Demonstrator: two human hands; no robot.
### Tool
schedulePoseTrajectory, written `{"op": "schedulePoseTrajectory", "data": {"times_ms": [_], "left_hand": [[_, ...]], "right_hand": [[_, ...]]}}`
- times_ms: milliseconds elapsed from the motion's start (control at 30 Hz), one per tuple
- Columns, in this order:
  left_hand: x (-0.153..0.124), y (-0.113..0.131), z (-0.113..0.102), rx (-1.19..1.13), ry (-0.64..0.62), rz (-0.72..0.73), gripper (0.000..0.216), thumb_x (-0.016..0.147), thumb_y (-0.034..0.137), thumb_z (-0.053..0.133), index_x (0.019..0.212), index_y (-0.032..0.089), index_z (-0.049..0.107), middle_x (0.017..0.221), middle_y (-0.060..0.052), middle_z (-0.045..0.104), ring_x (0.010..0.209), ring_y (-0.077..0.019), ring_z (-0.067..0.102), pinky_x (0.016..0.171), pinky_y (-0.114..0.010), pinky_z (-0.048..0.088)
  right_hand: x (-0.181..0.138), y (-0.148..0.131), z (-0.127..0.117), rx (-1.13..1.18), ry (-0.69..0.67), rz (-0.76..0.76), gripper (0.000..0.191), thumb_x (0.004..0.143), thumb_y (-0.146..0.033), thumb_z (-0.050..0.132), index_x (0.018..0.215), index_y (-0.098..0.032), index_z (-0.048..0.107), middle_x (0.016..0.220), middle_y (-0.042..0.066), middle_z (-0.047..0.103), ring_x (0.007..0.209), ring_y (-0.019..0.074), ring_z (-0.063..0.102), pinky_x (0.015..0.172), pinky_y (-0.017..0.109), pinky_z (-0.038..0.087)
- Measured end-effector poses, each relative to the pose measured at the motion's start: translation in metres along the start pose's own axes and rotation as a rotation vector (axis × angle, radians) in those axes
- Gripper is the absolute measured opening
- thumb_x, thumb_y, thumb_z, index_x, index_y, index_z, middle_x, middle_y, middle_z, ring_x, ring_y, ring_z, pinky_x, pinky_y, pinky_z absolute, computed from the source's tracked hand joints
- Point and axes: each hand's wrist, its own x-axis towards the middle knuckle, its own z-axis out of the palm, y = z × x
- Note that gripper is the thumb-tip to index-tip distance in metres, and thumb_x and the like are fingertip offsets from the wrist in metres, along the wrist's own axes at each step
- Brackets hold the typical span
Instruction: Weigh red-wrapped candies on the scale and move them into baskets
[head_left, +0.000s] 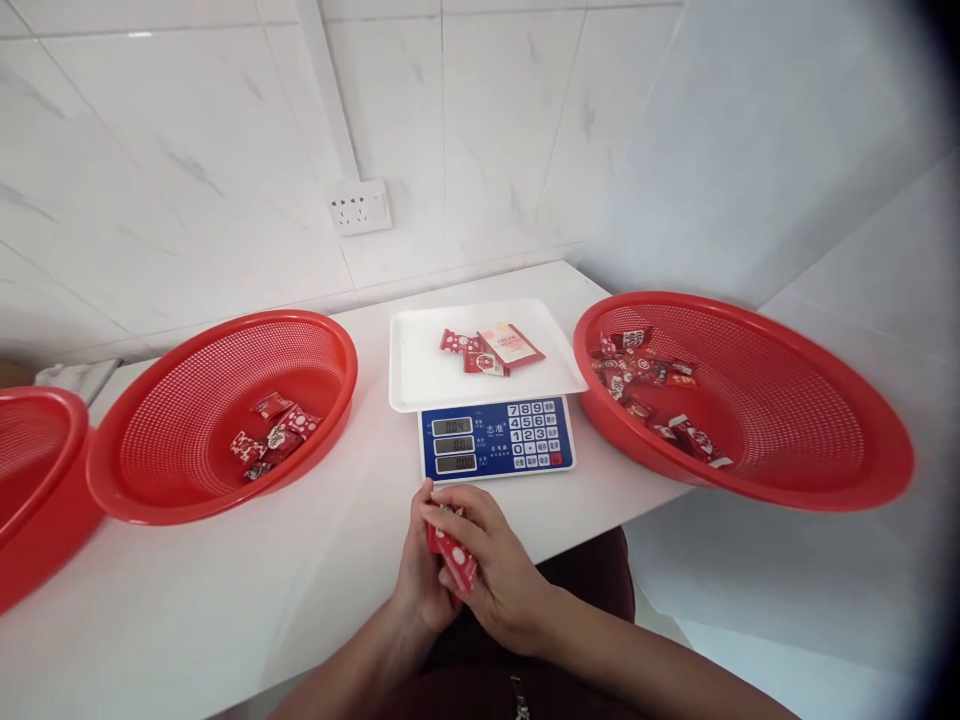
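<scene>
In front of the scale, my left hand [420, 570] and my right hand [491, 560] are cupped together around small red candy packets [457, 562]. One packet with white dots shows between my fingers; how many more are inside is hidden. Just beyond my hands stands a blue and white digital scale [495, 435] with lit-up readouts. On its white tray [416, 365] lie a dotted red packet [457, 342], another red packet [486, 364] and a flat pale-and-red sachet [511, 344].
A red plastic basket [810, 420] with several red packets stands right of the scale, overhanging the table edge. Another red basket [172, 420] holding several packets is on the left, beside a third basket [45, 540]. A wall socket [360, 207] is behind the white table [330, 570].
</scene>
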Motion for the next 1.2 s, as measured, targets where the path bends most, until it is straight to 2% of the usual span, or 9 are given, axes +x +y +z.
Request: {"op": "schedulePoseTrajectory", "data": {"times_ms": [133, 233, 333, 467, 567, 800, 1033, 1133, 1200], "left_hand": [[-0.005, 0.006, 0.0, 0.119, -0.015, -0.223, 0.042, 0.081, 0.055, 0.051, 0.07, 0.015, 0.059, 0.057, -0.002, 0.059, 0.043, -0.0095, 0.051, 0.034, -0.014, 0.036], [-0.008, 0.007, -0.001, 0.174, -0.11, -0.317, 0.046, 0.083, 0.057, 0.044, 0.068, 0.016, 0.057, 0.061, -0.005, 0.059, 0.042, -0.01, 0.048, 0.032, -0.014, 0.029], [-0.009, 0.006, -0.002, 0.194, -0.168, -0.332, 0.046, 0.084, 0.057, 0.043, 0.069, 0.016, 0.058, 0.063, -0.005, 0.058, 0.043, -0.0106, 0.049, 0.034, -0.015, 0.03], [-0.01, 0.007, -0.004, 0.211, -0.168, -0.302, 0.046, 0.083, 0.057, 0.045, 0.068, 0.016, 0.057, 0.064, -0.004, 0.057, 0.044, -0.0104, 0.049, 0.034, -0.015, 0.029], [-0.011, 0.01, -0.006, 0.204, -0.14, -0.281, 0.044, 0.082, 0.057, 0.046, 0.069, 0.016, 0.058, 0.064, -0.004, 0.057, 0.044, -0.0102, 0.049, 0.034, -0.015, 0.03], [-0.012, 0.014, -0.008, 0.225, -0.087, -0.267, 0.044, 0.083, 0.057, 0.046, 0.068, 0.016, 0.056, 0.063, -0.003, 0.057, 0.042, -0.0097, 0.048, 0.033, -0.015, 0.032], [-0.01, 0.015, -0.006, 0.299, -0.092, -0.243, 0.045, 0.082, 0.059, 0.046, 0.069, 0.017, 0.056, 0.064, -0.003, 0.057, 0.043, -0.0097, 0.048, 0.032, -0.015, 0.032], [-0.01, 0.015, -0.005, 0.318, -0.079, -0.24, 0.045, 0.082, 0.058, 0.045, 0.07, 0.017, 0.056, 0.064, -0.003, 0.057, 0.043, -0.0097, 0.048, 0.032, -0.015, 0.032], [-0.01, 0.015, -0.005, 0.33, -0.07, -0.237, 0.046, 0.083, 0.058, 0.044, 0.07, 0.017, 0.056, 0.064, -0.003, 0.057, 0.043, -0.0096, 0.049, 0.032, -0.015, 0.032]], "right_hand": [[0.024, 0.012, -0.024, -0.002, 0.089, -0.034, 0.036, 0.092, -0.022, 0.042, 0.127, -0.028, 0.05, 0.104, 0.006, 0.064, 0.095, 0.0159, 0.06, 0.081, 0.032, 0.051], [0.057, 0.031, -0.046, -0.114, 0.164, 0.058, 0.032, 0.093, -0.023, 0.039, 0.119, -0.026, 0.058, 0.099, 0.004, 0.069, 0.09, 0.0158, 0.063, 0.078, 0.03, 0.051], [0.093, 0.052, -0.059, -0.252, 0.222, 0.103, 0.03, 0.092, -0.029, 0.042, 0.114, -0.023, 0.062, 0.1, 0.005, 0.069, 0.095, 0.0186, 0.062, 0.083, 0.034, 0.05], [0.122, 0.07, -0.062, -0.486, 0.136, 0.133, 0.032, 0.087, -0.03, 0.051, 0.117, -0.023, 0.061, 0.111, 0.006, 0.066, 0.106, 0.0247, 0.056, 0.086, 0.041, 0.048], [0.12, 0.076, -0.062, -0.564, 0.055, 0.124, 0.036, 0.085, -0.025, 0.053, 0.12, -0.018, 0.059, 0.119, 0.009, 0.062, 0.112, 0.0265, 0.051, 0.093, 0.044, 0.044], [0.1, 0.085, -0.057, -0.633, -0.051, 0.019, 0.027, 0.088, -0.024, 0.048, 0.105, -0.018, 0.068, 0.109, 0.005, 0.068, 0.108, 0.0252, 0.052, 0.096, 0.044, 0.04], [0.096, 0.079, -0.052, -0.712, -0.007, 0.037, 0.028, 0.09, -0.028, 0.046, 0.105, -0.021, 0.069, 0.115, 0.005, 0.066, 0.109, 0.0264, 0.05, 0.092, 0.044, 0.04], [0.095, 0.077, -0.048, -0.664, -0.065, -0.003, 0.027, 0.088, -0.035, 0.05, 0.1, -0.024, 0.071, 0.114, 0.002, 0.066, 0.108, 0.026, 0.049, 0.092, 0.043, 0.04], [0.096, 0.079, -0.047, -0.667, -0.088, 0.03, 0.029, 0.088, -0.038, 0.051, 0.103, -0.023, 0.07, 0.117, 0.003, 0.065, 0.11, 0.0281, 0.048, 0.093, 0.046, 0.039]]}}
